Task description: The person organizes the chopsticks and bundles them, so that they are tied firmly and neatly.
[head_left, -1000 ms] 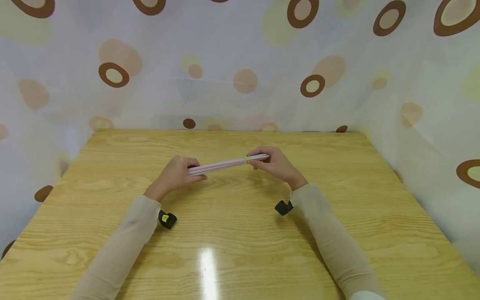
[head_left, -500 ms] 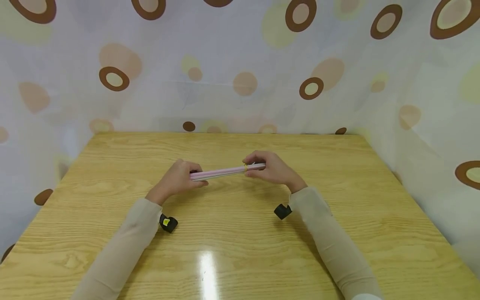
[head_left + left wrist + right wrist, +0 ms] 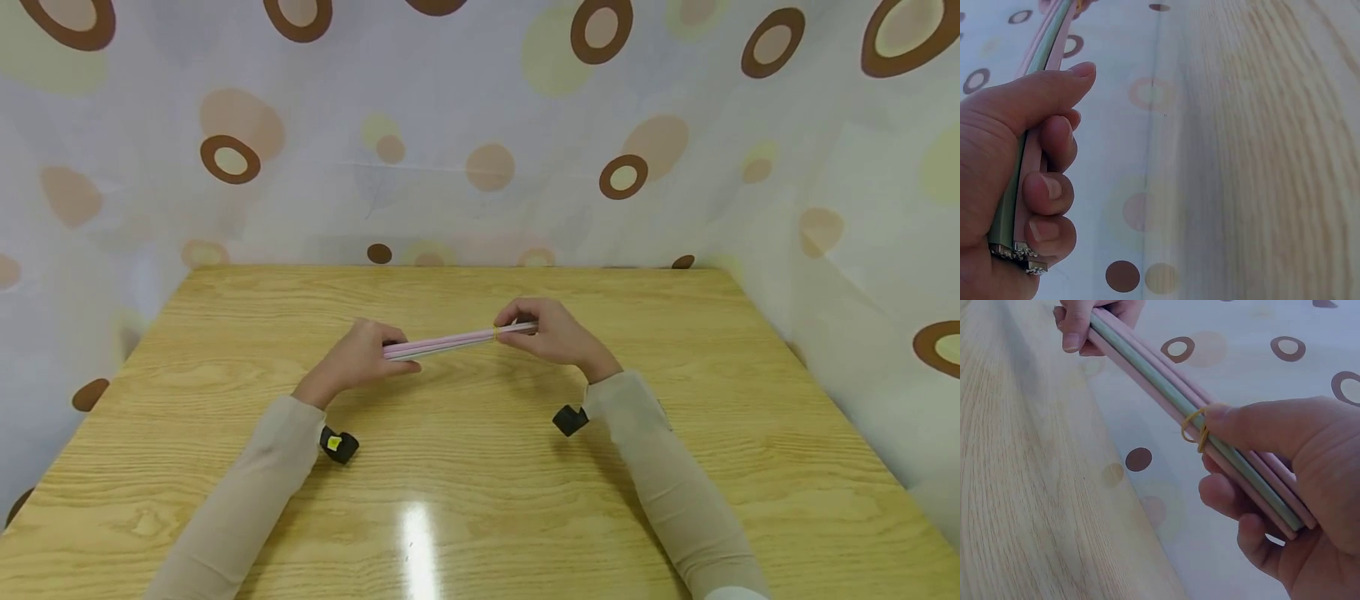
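A bundle of pink and green chopsticks [image 3: 442, 343] is held above the table, stretched between both hands and rising slightly toward the right. My left hand [image 3: 356, 354] grips its left end; in the left wrist view the fingers [image 3: 1047, 187] curl round the sticks, whose ends [image 3: 1022, 250] are silvery. At the other end, my right hand [image 3: 558, 333] holds the bundle between thumb and fingers. A yellow rubber band [image 3: 1202, 440] loops round the chopsticks right at the right thumb's tip, part of it standing off the sticks.
Below the hands lies a wood-grain table [image 3: 480, 442] with a bright light reflection near its front. A patterned curtain [image 3: 427, 200] hangs behind the table and at its sides. A small black device [image 3: 340, 446] sits at the left wrist, another black device [image 3: 570, 420] at the right.
The right hand shifted a little left, then back right, its fingers staying by the rubber band. The left hand keeps its grip with little movement. The head view has tilted slightly.
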`<act>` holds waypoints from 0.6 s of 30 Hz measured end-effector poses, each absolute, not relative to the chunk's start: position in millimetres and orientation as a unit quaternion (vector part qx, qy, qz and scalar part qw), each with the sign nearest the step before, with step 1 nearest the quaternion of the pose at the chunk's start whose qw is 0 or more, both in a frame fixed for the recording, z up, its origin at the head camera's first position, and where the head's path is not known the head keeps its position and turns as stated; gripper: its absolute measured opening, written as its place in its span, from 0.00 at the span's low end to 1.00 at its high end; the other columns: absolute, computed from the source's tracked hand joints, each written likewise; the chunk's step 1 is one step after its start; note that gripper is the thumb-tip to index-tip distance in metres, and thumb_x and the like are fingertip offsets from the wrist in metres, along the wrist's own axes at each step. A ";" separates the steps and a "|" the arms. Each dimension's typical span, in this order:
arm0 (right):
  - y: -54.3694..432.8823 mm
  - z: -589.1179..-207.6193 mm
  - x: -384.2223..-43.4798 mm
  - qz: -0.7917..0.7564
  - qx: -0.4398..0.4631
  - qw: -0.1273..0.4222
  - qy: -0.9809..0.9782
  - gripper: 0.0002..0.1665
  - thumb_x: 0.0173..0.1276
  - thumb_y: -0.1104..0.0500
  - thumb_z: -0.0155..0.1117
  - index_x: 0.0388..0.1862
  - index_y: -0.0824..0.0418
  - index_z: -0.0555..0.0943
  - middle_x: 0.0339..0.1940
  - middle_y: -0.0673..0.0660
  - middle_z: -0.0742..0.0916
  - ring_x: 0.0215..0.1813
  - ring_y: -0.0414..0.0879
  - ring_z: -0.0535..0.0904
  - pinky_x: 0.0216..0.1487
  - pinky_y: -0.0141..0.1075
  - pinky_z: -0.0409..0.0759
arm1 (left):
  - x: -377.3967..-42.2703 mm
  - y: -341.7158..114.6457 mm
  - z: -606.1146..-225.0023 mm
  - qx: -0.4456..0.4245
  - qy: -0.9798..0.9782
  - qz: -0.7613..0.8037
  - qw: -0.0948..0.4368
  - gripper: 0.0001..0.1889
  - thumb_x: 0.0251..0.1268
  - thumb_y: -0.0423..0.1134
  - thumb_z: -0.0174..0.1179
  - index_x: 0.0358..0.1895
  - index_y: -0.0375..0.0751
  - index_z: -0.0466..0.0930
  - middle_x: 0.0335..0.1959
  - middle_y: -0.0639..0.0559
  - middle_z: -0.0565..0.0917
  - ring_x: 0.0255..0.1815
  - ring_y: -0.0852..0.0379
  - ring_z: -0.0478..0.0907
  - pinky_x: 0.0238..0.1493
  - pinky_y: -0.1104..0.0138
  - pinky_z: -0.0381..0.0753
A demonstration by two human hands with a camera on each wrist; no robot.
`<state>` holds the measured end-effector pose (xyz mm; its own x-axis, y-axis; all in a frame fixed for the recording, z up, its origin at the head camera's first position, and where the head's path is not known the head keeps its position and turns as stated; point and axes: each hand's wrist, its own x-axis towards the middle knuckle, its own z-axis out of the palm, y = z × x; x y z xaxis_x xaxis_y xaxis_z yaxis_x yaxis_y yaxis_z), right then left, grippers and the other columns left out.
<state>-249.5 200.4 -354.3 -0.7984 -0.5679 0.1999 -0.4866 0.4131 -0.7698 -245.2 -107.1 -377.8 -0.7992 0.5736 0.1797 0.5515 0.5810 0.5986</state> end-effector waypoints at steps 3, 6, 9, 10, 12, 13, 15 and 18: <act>199.1 -353.0 -249.0 -0.438 -0.318 0.033 0.840 0.10 0.63 0.63 0.68 0.43 0.64 0.83 0.41 0.59 0.86 0.40 0.44 0.82 0.47 0.36 0.82 | -243.9 -105.4 -375.5 0.323 0.886 0.333 0.012 0.10 0.54 0.42 0.72 0.29 0.39 0.84 0.20 0.53 0.81 0.18 0.63 0.66 0.21 0.71 0.65; 198.1 -351.7 -248.6 -0.424 -0.329 0.021 0.844 0.12 0.62 0.61 0.70 0.45 0.62 0.85 0.43 0.57 0.87 0.43 0.46 0.84 0.47 0.35 0.82 | -243.5 -103.5 -376.2 0.325 0.883 0.338 0.006 0.09 0.53 0.41 0.72 0.29 0.39 0.85 0.21 0.53 0.82 0.18 0.63 0.66 0.20 0.70 0.66; 198.8 -350.1 -247.9 -0.410 -0.339 0.017 0.846 0.14 0.60 0.60 0.71 0.46 0.60 0.85 0.46 0.57 0.88 0.45 0.48 0.84 0.47 0.35 0.82 | -243.3 -101.2 -378.2 0.326 0.879 0.348 0.010 0.09 0.53 0.41 0.72 0.29 0.38 0.85 0.21 0.53 0.81 0.18 0.62 0.66 0.21 0.71 0.66; 199.7 -349.6 -247.4 -0.409 -0.339 0.019 0.847 0.15 0.60 0.60 0.71 0.47 0.59 0.85 0.46 0.57 0.87 0.44 0.47 0.84 0.46 0.35 0.82 | -243.4 -100.5 -379.1 0.327 0.877 0.351 0.013 0.09 0.53 0.41 0.72 0.29 0.39 0.85 0.21 0.53 0.81 0.19 0.63 0.67 0.21 0.71 0.66; 202.1 -348.6 -246.9 -0.409 -0.338 0.023 0.847 0.15 0.60 0.60 0.71 0.47 0.59 0.83 0.45 0.58 0.87 0.41 0.47 0.84 0.45 0.35 0.81 | -243.2 -99.0 -380.1 0.327 0.876 0.355 0.017 0.09 0.54 0.41 0.72 0.29 0.38 0.85 0.21 0.53 0.81 0.19 0.62 0.67 0.22 0.70 0.67; 203.3 -348.1 -246.7 -0.411 -0.338 0.023 0.846 0.15 0.60 0.61 0.71 0.46 0.59 0.83 0.45 0.58 0.86 0.40 0.46 0.83 0.45 0.35 0.81 | -242.7 -98.5 -379.7 0.325 0.876 0.357 0.018 0.09 0.54 0.41 0.72 0.29 0.39 0.85 0.21 0.53 0.81 0.19 0.62 0.68 0.22 0.70 0.67; 205.2 -347.0 -246.8 -0.417 -0.340 0.025 0.843 0.13 0.61 0.62 0.70 0.45 0.60 0.81 0.43 0.58 0.85 0.38 0.46 0.82 0.44 0.35 0.81 | -242.2 -98.6 -379.3 0.317 0.878 0.359 0.018 0.09 0.53 0.41 0.72 0.29 0.40 0.85 0.21 0.54 0.81 0.19 0.62 0.68 0.22 0.70 0.67; 207.0 -345.6 -247.2 -0.416 -0.346 0.021 0.841 0.10 0.63 0.64 0.68 0.43 0.61 0.79 0.40 0.57 0.84 0.38 0.46 0.82 0.45 0.35 0.81 | -241.3 -100.3 -377.9 0.309 0.880 0.359 0.020 0.09 0.53 0.40 0.72 0.28 0.40 0.84 0.20 0.54 0.80 0.18 0.62 0.67 0.21 0.70 0.67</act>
<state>-247.2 207.0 -345.6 -0.7594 -0.5992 0.2536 -0.5649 0.4139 -0.7139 -241.3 -100.3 -377.9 -0.8087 0.5579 0.1867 0.5292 0.5512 0.6451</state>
